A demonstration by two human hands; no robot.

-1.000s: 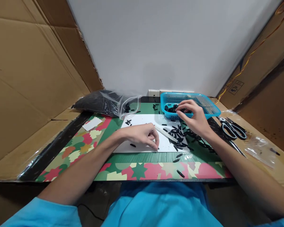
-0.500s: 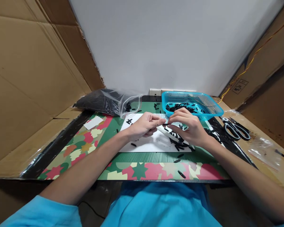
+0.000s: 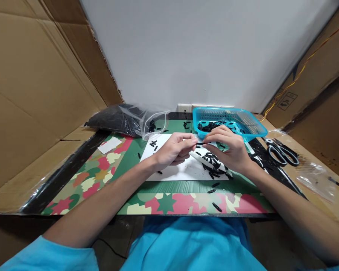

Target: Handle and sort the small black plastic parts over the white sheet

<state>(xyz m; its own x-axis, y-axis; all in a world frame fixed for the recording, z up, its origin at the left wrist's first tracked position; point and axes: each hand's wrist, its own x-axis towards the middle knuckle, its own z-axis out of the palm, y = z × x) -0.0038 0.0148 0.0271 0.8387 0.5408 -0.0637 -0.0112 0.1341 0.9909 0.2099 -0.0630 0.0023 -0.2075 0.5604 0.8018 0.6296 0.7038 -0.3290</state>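
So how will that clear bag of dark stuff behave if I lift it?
The clear bag should be floppy, as its film looks thin and creased. It may feel fairly heavy, since dark contents bulge its left end. Its zip end looks slack, with black pieces close by, so contents could shift or spill if that end dips.

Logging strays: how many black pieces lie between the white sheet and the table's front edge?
3: farther piece and nearer piece on the green strip, third piece on the patterned border. The right forearm may hide more.
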